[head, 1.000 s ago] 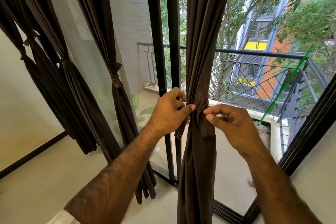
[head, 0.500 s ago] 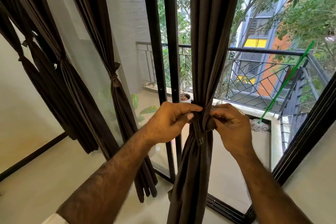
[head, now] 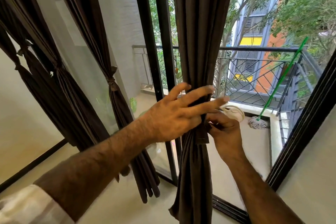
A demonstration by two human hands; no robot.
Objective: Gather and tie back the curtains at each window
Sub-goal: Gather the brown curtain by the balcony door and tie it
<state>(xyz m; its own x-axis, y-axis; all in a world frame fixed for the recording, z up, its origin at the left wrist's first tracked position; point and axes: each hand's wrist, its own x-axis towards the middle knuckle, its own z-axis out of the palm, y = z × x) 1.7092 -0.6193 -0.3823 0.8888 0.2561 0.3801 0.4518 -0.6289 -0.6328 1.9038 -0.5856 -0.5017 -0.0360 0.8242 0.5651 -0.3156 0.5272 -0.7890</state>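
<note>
— Curtain (head: 198, 42) hangs gathered at the window frame; why two hands?
— Left hand (head: 174, 116), fingers spread, steadies the bunch so the right hand (head: 223, 129) can pinch the tie-back (head: 201, 135).

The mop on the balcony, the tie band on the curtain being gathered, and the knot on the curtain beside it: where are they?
mop (head: 257, 122), head view, on its stringy head.
tie band (head: 201, 135), head view, on its hanging end.
knot (head: 111, 82), head view, on the wrapped middle.
</note>
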